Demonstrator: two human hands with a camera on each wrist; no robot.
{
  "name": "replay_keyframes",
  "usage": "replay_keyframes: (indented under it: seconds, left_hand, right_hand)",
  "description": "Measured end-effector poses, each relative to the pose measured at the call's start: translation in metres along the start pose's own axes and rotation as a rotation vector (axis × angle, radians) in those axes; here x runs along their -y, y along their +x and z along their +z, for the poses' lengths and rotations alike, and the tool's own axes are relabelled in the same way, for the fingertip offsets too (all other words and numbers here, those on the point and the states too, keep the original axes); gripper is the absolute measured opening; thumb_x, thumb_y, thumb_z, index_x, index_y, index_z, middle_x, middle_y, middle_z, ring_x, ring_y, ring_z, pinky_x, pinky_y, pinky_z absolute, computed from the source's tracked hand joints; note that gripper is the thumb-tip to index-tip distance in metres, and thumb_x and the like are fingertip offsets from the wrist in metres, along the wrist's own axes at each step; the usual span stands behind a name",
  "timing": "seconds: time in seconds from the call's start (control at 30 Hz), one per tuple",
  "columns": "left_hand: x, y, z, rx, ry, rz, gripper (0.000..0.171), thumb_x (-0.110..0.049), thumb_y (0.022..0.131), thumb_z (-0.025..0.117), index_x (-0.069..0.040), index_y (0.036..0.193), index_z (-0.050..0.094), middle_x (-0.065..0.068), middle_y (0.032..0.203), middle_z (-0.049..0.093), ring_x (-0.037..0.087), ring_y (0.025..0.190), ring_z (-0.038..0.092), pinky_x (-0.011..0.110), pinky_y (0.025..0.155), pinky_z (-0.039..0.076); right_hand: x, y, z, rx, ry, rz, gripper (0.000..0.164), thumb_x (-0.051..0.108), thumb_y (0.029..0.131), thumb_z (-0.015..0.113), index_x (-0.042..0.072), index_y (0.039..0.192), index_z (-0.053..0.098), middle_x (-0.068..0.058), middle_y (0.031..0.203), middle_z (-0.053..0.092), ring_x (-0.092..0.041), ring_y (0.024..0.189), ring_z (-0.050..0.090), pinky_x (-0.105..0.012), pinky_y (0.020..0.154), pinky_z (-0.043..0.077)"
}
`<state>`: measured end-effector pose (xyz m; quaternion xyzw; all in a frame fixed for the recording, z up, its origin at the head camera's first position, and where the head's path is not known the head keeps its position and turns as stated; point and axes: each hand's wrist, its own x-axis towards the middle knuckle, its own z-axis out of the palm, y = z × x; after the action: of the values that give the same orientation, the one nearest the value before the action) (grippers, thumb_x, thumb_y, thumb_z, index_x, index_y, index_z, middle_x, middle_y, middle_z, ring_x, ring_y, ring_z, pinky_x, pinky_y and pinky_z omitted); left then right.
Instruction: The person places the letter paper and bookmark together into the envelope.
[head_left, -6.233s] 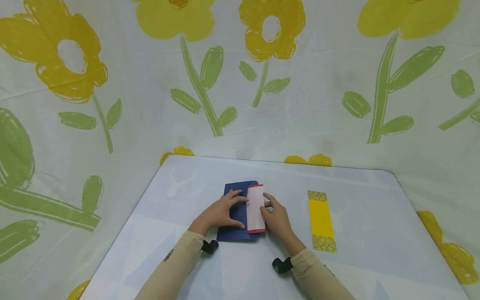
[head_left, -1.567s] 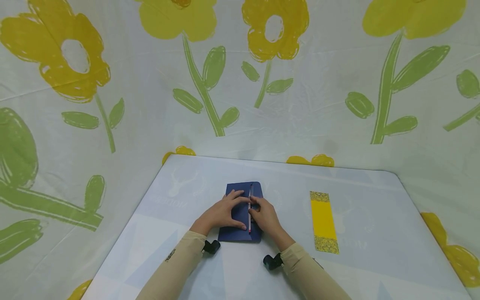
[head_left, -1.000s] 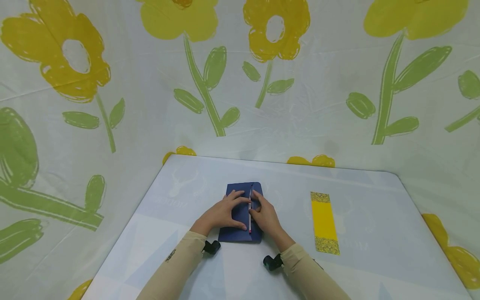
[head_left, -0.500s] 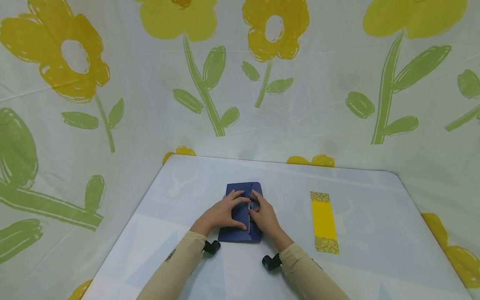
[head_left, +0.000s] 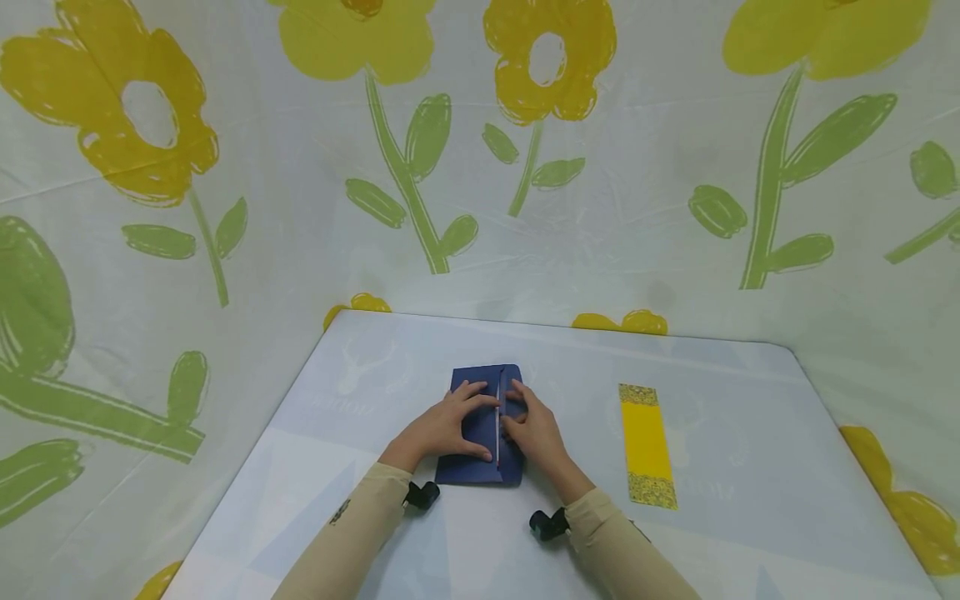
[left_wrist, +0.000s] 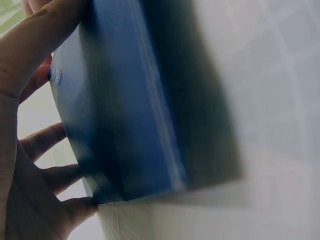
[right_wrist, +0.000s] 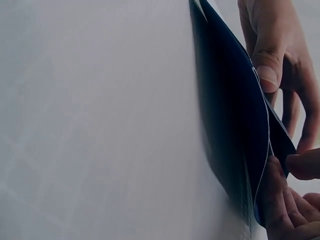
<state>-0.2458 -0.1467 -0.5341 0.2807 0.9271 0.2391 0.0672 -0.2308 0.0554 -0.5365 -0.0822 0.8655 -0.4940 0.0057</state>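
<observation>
A dark blue envelope (head_left: 474, 471) lies on the table, its flap (head_left: 513, 467) folded out to the right. Along its opening shows a thin white and red strip of a card (head_left: 498, 446); the rest is hidden inside. My left hand (head_left: 442, 421) spreads over the envelope's left part, thumb and forefinger apart, touching it near the opening. My right hand (head_left: 536, 429) is at the opening, forefinger raised toward the upper flap. In the right wrist view its bent fingers (right_wrist: 280, 200) are at the envelope's mouth; whether they pinch anything I cannot tell.
A yellow paper sleeve with patterned gold ends (head_left: 647, 446) lies on the table to the right. The table (head_left: 360, 358) has a pale, faintly patterned cover. A curtain with printed flowers (head_left: 615, 208) hangs behind and on both sides.
About six seconds ago the white and red card lay mostly outside, held by the right hand; it has since slid left into the envelope. Lately the right hand has shifted slightly right; the left stays.
</observation>
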Motion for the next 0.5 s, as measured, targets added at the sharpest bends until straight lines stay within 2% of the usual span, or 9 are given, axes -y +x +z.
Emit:
replay_keyframes:
  seconds: [0.23,0.5]
  left_hand:
    - [-0.0013,-0.0003,-0.0015,0.001,-0.012,0.001,0.083,-0.071,0.061,0.069,-0.05,0.134,0.037,-0.003,0.152,0.021,0.04,0.138,0.014,0.06,0.098,0.033]
    - [-0.0017,-0.0004,-0.0011,0.004,-0.015,0.003,0.085,-0.071,0.06,0.069,-0.045,0.135,0.039,-0.001,0.152,0.021,0.039,0.139,0.012,0.061,0.1,0.031]
  right_hand:
    - [-0.002,-0.002,-0.0051,-0.004,0.01,-0.026,0.066,0.01,0.084,0.066,0.01,0.142,0.035,-0.006,0.128,0.056,-0.005,0.063,0.061,-0.025,0.053,0.048]
    - [-0.0024,-0.0065,-0.01,-0.022,-0.004,-0.041,0.064,0.01,0.085,0.065,0.009,0.141,0.036,-0.008,0.127,0.056,-0.005,0.064,0.06,-0.024,0.052,0.049]
